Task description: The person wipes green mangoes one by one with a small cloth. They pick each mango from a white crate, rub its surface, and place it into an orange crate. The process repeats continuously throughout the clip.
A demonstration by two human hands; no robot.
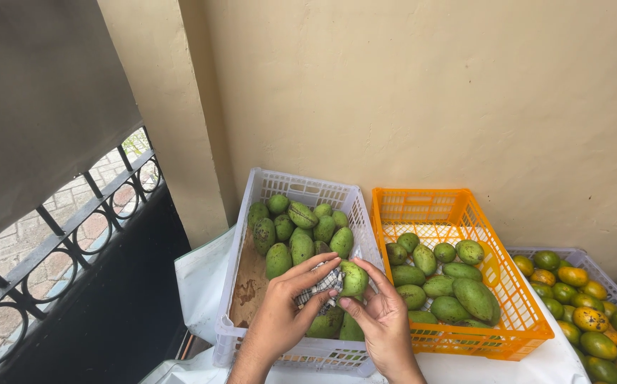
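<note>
Over the white crate [251,206], the right hand [383,323] cups a firm, smooth green mango [353,279] that looks fairly heavy, best held round its middle, while the left hand [280,316] presses a soft checked cloth [320,286] against it

Green mangoes [301,231] are kept in a white crate [307,190] and an orange crate [429,206]. A checked cloth [321,286] is seen.

I stand on a house porch: plaster wall [429,92], iron railing [74,227], plastic crates of mangoes [458,284] before me.
</note>
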